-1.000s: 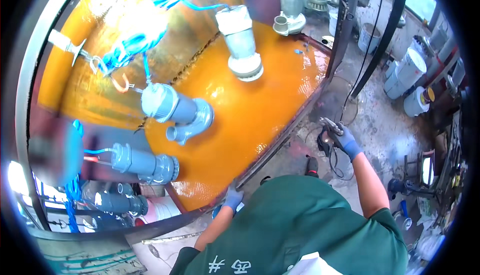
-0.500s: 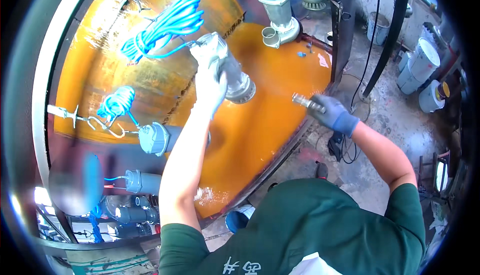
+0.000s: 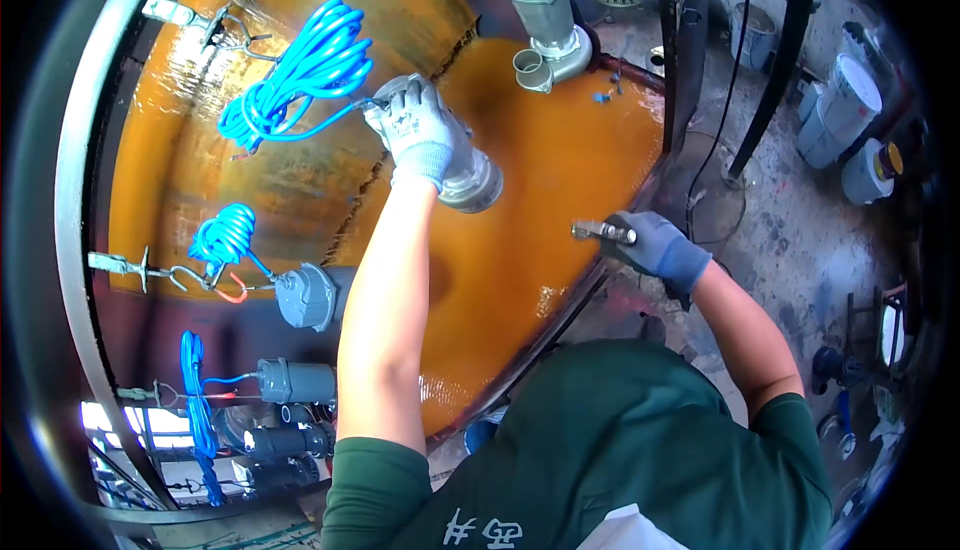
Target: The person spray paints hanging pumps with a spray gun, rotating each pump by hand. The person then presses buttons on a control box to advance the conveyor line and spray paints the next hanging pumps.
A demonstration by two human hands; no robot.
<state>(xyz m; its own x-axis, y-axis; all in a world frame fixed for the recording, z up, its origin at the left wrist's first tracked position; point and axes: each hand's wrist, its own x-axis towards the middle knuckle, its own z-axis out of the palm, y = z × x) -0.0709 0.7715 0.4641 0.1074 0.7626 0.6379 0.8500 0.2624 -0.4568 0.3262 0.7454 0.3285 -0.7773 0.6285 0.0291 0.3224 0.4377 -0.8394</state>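
Note:
My left hand (image 3: 416, 132), in a light grey glove, is closed over the top end of a grey submersible pump (image 3: 474, 180). The pump tilts, its lower end pointing down and right. From its top a blue cable runs left to a bundled blue coil (image 3: 310, 72). In my right hand (image 3: 660, 248), gloved in darker grey, is a metal spray gun (image 3: 604, 231); its nozzle points left toward the pump, with a gap between them. The trigger is hidden by my fingers.
Behind the pump curves an orange, paint-coated booth wall (image 3: 540, 280). Two more grey pumps (image 3: 305, 296) (image 3: 295, 380) hang at the left by hooks. A pump with an outlet (image 3: 545, 10) stands at the back. White buckets (image 3: 850, 90) are on the floor at right.
My left hand has turned so its back shows over the pump's top. The spray gun has levelled and moved slightly down and left. The head view has shifted a little.

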